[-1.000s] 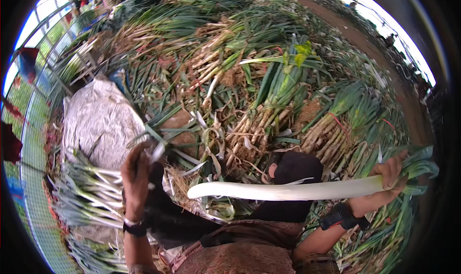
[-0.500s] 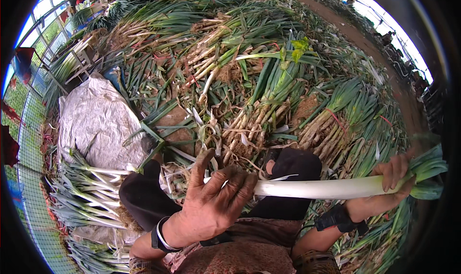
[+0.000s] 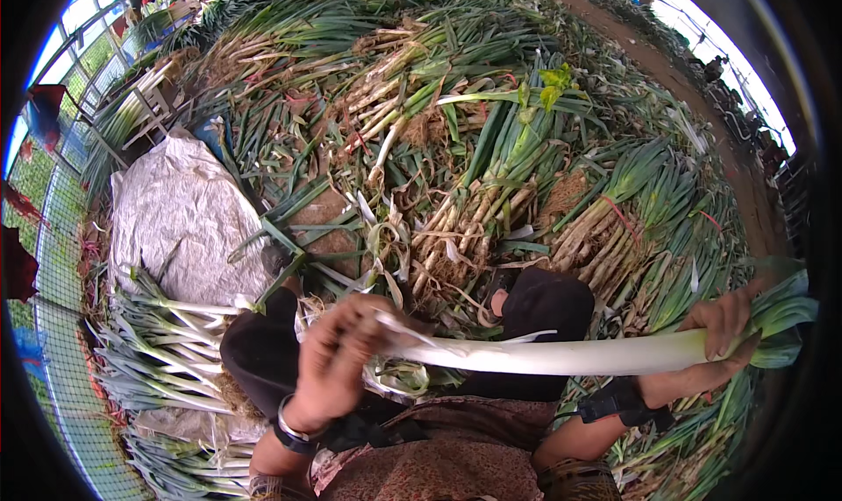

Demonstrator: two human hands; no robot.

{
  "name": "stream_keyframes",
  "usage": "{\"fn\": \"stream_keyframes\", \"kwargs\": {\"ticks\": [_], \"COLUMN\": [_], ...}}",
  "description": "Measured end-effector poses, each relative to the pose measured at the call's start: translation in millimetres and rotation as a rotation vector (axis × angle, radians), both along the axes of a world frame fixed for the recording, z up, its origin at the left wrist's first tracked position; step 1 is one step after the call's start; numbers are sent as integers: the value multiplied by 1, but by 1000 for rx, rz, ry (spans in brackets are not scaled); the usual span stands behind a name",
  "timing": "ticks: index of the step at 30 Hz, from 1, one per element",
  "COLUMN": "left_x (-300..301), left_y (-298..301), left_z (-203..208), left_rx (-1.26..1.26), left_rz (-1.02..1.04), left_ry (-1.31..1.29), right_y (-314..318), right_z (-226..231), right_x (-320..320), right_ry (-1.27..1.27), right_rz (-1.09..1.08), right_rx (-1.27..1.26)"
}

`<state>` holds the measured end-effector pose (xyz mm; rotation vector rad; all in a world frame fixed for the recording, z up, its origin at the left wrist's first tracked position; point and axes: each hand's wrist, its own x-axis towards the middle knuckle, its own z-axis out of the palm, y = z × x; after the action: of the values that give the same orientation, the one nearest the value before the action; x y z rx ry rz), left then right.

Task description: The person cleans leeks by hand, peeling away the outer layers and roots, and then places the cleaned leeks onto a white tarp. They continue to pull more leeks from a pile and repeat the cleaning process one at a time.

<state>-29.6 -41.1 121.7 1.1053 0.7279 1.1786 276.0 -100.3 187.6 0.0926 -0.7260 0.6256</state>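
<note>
While I watch from above through the head camera, one thick leek (image 3: 561,355) is held level over the lap between four and five o'clock, its white shaft smooth, glossy and faintly bowed, with a papery sliver of skin (image 3: 532,335) lifting from the upper edge. Between three and four o'clock I see the right hand (image 3: 724,324) wrapped firmly round the stalk, just below its broad, folded green leaves (image 3: 785,317). At seven o'clock the left hand (image 3: 336,354) has its fingers bunched narrow at the pale end, beside a thin whitish strip (image 3: 405,331); blur keeps me from telling whether they pinch it. Past the stalk shows a knee in dark, matte cloth (image 3: 551,299). Toward eight o'clock I have slick, white-shafted leeks (image 3: 189,352) in a row, and at nine a crinkled whitish sheet (image 3: 180,216). Close to three o'clock sits an earthy, rough-skinned bundle (image 3: 605,225) under a red band (image 3: 621,217), while fine green netting (image 3: 66,387) curves past eight
</note>
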Motion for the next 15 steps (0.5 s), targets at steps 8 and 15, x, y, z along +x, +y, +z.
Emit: {"fn": "stream_keyframes", "kwargs": {"ticks": [8,15], "left_x": [-69,14], "left_y": [25,6], "left_z": [2,28], "left_rx": [298,1085], "left_rz": [290,-75], "left_ry": [636,1012], "right_y": [2,2], "right_z": [-2,9], "right_x": [6,2], "right_ry": [25,-112], "right_rz": [45,41], "right_rx": [23,16]}}
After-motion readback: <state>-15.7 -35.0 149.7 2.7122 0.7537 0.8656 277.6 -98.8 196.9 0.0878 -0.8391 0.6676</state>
